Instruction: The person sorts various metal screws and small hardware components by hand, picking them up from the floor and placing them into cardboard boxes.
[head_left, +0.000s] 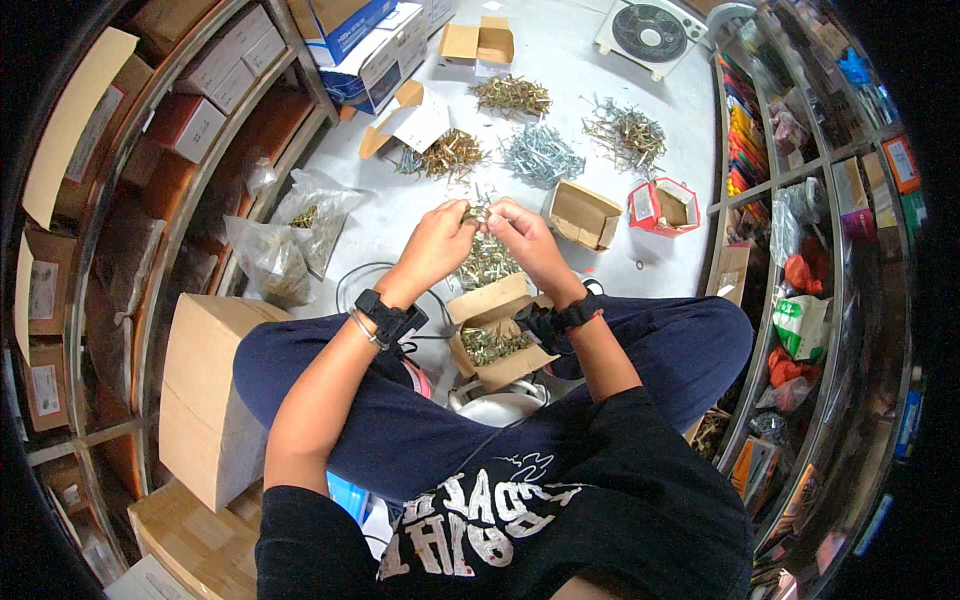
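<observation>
My left hand (442, 236) and my right hand (529, 244) meet in front of me, pinching a few small metal fasteners (476, 215) between the fingertips. Their exact kind is too small to tell. Just below lies a pile of brass- and silver-coloured fasteners (486, 264) on the pale floor. Between my legs sits an open cardboard box (480, 298), partly filled with more fasteners (491, 345). Beyond my hands are a silver-coloured heap (541, 152), a brassy heap (454, 154) beside a tipped white carton (420, 116), another brassy heap (512, 96), and a mixed heap (626, 136).
An open brown box (581, 216) and a red-edged box (665, 208) stand to the right. Clear plastic bags (270, 255) lie left, near a tall carton (196, 397). A box fan (651, 34) is at the back. Loaded shelves (217, 124) flank both sides.
</observation>
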